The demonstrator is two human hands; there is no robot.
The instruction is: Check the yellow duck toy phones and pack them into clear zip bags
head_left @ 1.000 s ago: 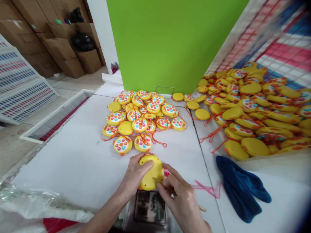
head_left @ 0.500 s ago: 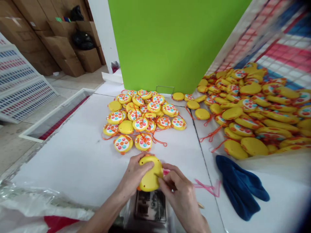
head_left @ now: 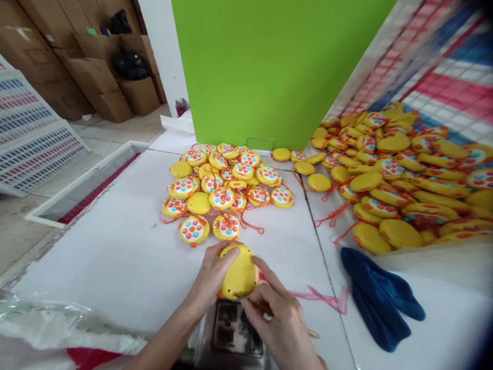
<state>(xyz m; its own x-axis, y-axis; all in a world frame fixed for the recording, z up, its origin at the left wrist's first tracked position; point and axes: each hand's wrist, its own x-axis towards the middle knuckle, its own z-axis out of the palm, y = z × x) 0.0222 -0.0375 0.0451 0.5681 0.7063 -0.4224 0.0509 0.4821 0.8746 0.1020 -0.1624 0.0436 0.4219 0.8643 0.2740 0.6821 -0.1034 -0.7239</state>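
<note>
My left hand [head_left: 211, 275] is closed on a round yellow duck-like toy [head_left: 241, 270], thumb on its plain back, which faces me and has small dark holes near the rim. My right hand [head_left: 275, 313] is pinched around a thin stick-like tool [head_left: 314, 334]; its fine dark tip meets the toy's lower edge, and a pale pointed end shows behind the hand. Most of the tool is hidden by my fingers. Below the toy lies a dark rectangular pad [head_left: 236, 329] in a clear-sided tray. Similar toys with white, dotted fronts and orange cords form a pile [head_left: 223, 198] just beyond my hands.
A larger heap of the toys [head_left: 396, 182] fills the right side. Near it lie a dark blue cloth [head_left: 379, 298] and a pink ribbon [head_left: 327, 297]. A green panel [head_left: 277, 72] stands at the back; a white crate [head_left: 38, 133] and cardboard boxes [head_left: 100, 87] are left.
The tool's tip has moved from the middle right of the toy's back down to its lower edge. My right hand has shifted slightly down and left; my left hand keeps hold of the toy.
</note>
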